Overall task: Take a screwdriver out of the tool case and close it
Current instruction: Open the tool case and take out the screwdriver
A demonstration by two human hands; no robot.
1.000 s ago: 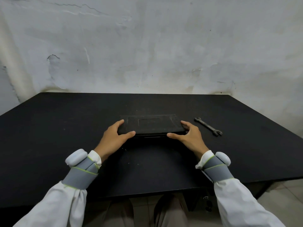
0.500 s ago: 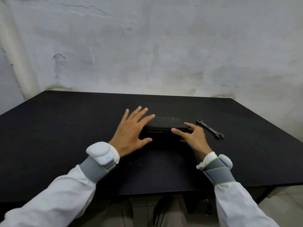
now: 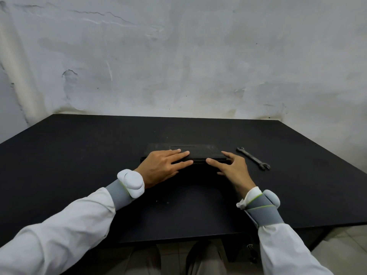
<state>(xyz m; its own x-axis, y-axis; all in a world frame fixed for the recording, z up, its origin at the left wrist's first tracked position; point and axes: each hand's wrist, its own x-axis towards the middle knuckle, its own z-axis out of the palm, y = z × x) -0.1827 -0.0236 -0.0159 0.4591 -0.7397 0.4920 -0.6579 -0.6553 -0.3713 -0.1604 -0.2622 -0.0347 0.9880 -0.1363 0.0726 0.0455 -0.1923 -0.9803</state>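
Observation:
The black tool case [image 3: 201,152] lies flat on the table with its lid down. My left hand [image 3: 160,166] rests palm down on the case's left half, with the fingers stretched over the lid toward the right. My right hand [image 3: 232,168] is at the case's front right corner. Its thumb lies along the front edge and its index finger touches the lid's right end. Neither hand encloses anything. No screwdriver is in sight.
A grey open-ended wrench [image 3: 253,158] lies on the black table [image 3: 79,155] just right of my right hand. A stained white wall stands behind the table. The table's front edge is close to my body, and my knees show below it.
My left hand left the case's left front corner, lifted with fingers spread, and now lies flat on the lid. My right hand stayed at the front right corner.

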